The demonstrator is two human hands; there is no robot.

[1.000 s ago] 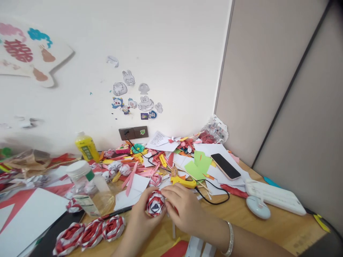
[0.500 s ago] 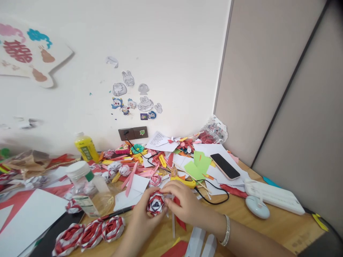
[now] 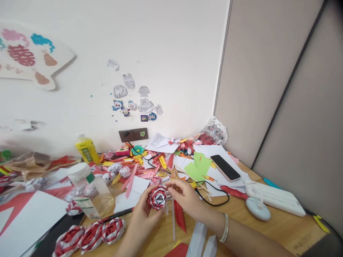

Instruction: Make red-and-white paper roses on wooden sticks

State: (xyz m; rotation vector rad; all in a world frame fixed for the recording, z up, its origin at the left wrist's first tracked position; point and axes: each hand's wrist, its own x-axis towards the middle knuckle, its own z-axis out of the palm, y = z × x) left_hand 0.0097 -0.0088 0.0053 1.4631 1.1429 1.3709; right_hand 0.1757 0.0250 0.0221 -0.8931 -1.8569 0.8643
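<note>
A red-and-white folded paper flower (image 3: 157, 198) with a dark centre faces up between my hands. My left hand (image 3: 143, 217) is closed round its left side and underside. At its upper right edge, the curled fingers and thumb of my right hand (image 3: 184, 196) pinch the rim. Just behind it lies a pink paper flower (image 3: 155, 179). A yellow glue gun (image 3: 193, 184) is partly hidden behind my right hand. Below the hands are a red paper strip (image 3: 180, 216) and folded white paper strips (image 3: 197, 239).
Three joined red-and-white paper rolls (image 3: 91, 233) lie at front left, near a clear jar (image 3: 92, 192). A yellow bottle (image 3: 87, 148) stands by the wall. Paper scraps cover the back. On the right are a phone (image 3: 225, 167), a mouse (image 3: 257, 208) and a power strip (image 3: 274, 198).
The paper flower has turned a little and moved slightly right. My right hand's fingers have shifted up to its upper right edge. The camera view has tilted slightly.
</note>
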